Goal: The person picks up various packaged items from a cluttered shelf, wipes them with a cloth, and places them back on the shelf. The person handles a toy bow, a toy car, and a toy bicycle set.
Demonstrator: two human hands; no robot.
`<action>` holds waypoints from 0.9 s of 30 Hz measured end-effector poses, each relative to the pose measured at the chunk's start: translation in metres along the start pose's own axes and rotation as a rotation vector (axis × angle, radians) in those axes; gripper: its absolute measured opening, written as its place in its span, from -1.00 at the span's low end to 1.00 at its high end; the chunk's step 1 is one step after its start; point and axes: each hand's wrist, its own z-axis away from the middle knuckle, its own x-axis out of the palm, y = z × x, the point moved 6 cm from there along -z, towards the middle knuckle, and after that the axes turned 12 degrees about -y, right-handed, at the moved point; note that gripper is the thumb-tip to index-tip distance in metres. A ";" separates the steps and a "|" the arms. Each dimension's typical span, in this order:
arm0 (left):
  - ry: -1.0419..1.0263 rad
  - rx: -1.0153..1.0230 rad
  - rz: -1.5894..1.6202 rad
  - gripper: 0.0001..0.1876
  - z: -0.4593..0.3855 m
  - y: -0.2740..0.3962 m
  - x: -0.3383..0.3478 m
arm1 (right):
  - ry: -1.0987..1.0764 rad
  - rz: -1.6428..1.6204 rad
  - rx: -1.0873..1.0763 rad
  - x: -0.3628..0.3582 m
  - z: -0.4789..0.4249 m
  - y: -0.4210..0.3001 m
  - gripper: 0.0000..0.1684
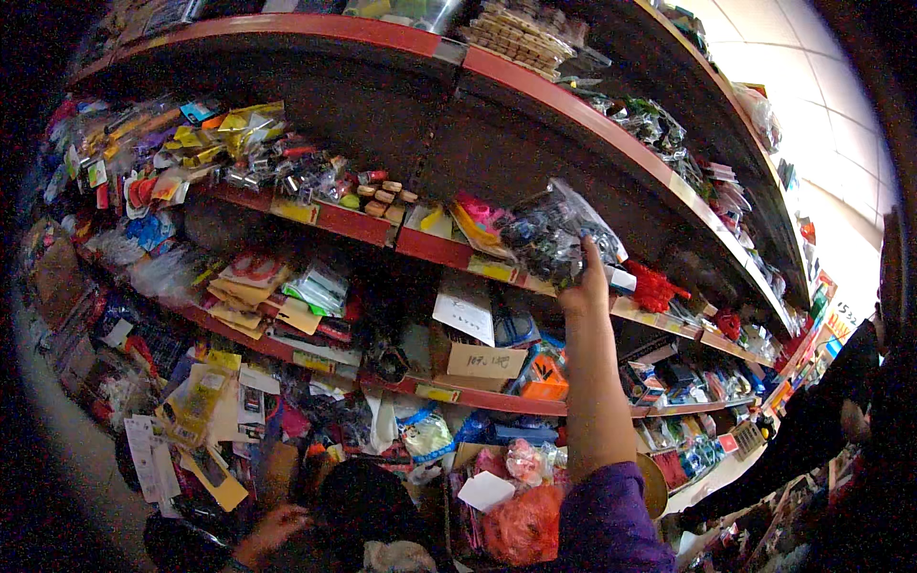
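Note:
My right hand (584,279), at the end of a bare forearm with a purple sleeve, reaches up to the middle shelf. It is closed on a clear plastic bag (544,229) of small dark items, just above the shelf's red front edge. The fingers behind the bag are hidden. Left of the bag lie pink and yellow packets (480,218); to its right is a red mesh-like bundle (652,286). My left hand is out of view.
Below stand a cardboard box (483,362) and a carton (512,512) of red and pink bags. A person with dark hair (365,501) is low in front, a hand (279,526) near hanging packets. Another person in dark clothing (809,408) is at right. Red-edged shelves (322,218) curve across.

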 end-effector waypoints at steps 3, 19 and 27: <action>0.027 -0.024 0.050 -0.65 -0.002 -0.005 -0.002 | 0.016 -0.029 0.012 -0.005 -0.011 0.024 -0.57; -0.009 -0.016 0.121 -0.66 0.002 0.013 0.007 | -0.009 -0.005 0.055 0.024 -0.018 0.079 -0.60; 0.008 -0.066 0.071 -0.65 0.012 0.023 0.007 | -0.164 0.106 -0.116 0.055 -0.019 0.019 -0.63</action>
